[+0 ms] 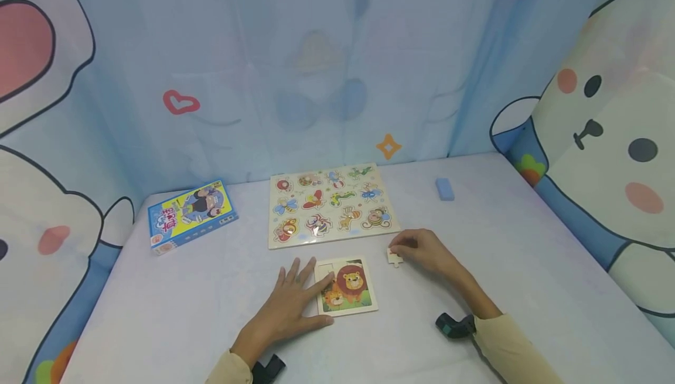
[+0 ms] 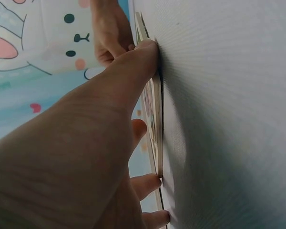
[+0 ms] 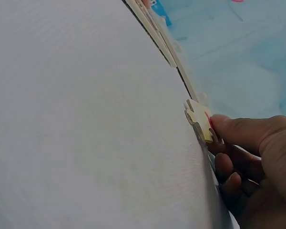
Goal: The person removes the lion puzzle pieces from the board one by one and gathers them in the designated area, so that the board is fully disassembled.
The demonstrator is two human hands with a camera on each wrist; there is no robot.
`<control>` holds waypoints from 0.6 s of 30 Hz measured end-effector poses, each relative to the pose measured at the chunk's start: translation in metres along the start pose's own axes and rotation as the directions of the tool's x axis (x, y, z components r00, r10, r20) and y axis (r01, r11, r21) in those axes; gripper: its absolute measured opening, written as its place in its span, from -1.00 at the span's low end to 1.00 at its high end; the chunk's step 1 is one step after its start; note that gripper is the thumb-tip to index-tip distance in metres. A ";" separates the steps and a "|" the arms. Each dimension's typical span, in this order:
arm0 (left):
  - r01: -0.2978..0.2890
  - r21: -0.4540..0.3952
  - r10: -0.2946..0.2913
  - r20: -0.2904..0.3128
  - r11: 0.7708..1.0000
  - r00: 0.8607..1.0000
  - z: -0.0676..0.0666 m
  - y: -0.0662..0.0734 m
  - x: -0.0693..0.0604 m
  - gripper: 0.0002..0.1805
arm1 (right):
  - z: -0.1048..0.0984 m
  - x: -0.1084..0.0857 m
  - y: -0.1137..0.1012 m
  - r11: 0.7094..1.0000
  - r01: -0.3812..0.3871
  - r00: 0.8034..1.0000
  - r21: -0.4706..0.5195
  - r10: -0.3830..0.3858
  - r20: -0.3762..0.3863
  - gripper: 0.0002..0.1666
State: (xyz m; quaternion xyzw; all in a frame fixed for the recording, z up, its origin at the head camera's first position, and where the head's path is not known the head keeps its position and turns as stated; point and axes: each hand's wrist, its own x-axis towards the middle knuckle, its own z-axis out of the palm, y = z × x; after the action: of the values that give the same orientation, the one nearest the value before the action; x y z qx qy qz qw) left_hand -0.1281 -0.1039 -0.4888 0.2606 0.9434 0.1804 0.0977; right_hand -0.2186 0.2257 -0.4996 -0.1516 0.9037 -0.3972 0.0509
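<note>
A small square wooden jigsaw puzzle [image 1: 352,283] with a lion picture lies on the table, a pale bare patch at its upper left. Over its left side my left hand [image 1: 285,308] is spread, fingers extended; the index finger crosses the picture and the thumb lies by the near edge. To the right of the puzzle, my right hand [image 1: 428,250] pinches a pale jigsaw piece [image 1: 394,258] between thumb and fingers. The right wrist view shows this piece [image 3: 200,121] tilted near the table surface, a bit of red on its face.
Behind the lion puzzle lies a larger wooden insect board [image 1: 332,203]. A blue and yellow box [image 1: 192,214] sits at the back left, and a small blue block [image 1: 445,189] at the back right. Patterned curtains [image 1: 327,79] border the white table [image 1: 174,313].
</note>
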 end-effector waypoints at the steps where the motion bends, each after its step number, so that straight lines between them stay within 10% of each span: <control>1: -0.003 -0.001 0.003 -0.003 1.000 1.000 0.000 0.000 0.000 -0.13 | 0.000 -0.001 0.000 1.000 0.008 1.000 -0.003 -0.008 -0.006 -0.94; 18: 0.024 -0.010 -0.024 -0.005 1.000 1.000 -0.002 0.000 0.000 -0.02 | 0.008 -0.002 0.000 0.993 0.080 0.996 -0.087 -0.083 -0.033 -0.92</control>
State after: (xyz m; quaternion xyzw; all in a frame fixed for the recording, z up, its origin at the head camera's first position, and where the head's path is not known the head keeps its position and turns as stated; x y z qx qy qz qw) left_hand -0.1286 -0.1040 -0.4871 0.2484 0.9458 0.1845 0.0985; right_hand -0.2155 0.2208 -0.5047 -0.1832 0.9136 -0.3627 0.0115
